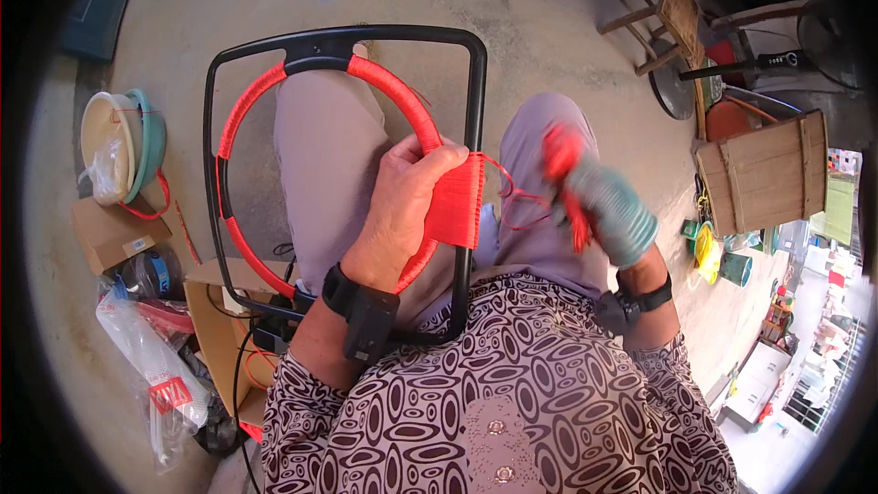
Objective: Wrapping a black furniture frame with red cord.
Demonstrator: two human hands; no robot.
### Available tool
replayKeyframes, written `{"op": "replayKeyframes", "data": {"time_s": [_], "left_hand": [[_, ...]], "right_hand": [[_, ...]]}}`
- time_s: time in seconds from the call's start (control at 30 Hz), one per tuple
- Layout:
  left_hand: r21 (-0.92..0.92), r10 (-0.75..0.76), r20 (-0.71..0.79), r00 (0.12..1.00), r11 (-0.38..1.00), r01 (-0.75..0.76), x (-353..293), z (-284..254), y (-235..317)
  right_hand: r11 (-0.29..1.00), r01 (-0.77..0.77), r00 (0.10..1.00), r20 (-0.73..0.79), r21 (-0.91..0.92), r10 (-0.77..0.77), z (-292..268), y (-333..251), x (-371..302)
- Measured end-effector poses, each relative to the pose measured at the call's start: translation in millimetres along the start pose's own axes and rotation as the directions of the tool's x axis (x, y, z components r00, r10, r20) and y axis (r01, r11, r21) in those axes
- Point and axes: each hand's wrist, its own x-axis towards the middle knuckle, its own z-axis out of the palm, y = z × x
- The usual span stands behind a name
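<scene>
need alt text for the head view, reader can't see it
A seated person's bare left hand has its grip on a red-wrapped ring inside a black frame, while a red strand runs toward the blurred, gloved right hand.

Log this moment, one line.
left hand: grips red-wrapped frame; right hand: gloved, blurred; red cord: from frame toward right hand

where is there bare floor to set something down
Bare floor lies between the black frame and wooden stool, and between the gloved right hand and wooden panel. It's crowded at left, around the basins and cardboard boxes.
</scene>
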Motion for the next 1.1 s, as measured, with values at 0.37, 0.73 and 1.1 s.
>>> {"op": "replayKeyframes", "data": {"time_s": [0.37,0.73,1.1], "left_hand": [[0.008,0.201,-0.069,0.977,0.98,-0.201,-6,13,-3],[-0.093,0.136,0.004,0.991,0.986,-0.135,-1,-3,-8],[-0.005,0.334,-0.098,0.938,0.942,-0.336,-3,-3,-6]], "right_hand": [[0.744,-0.089,0.993,0.117,0.663,0.015,58,21,85],[0.983,0.17,0.964,-0.193,-0.07,-0.181,71,-34,61],[0.852,0.512,0.84,-0.144,-0.107,-0.523,50,-14,50]]}}
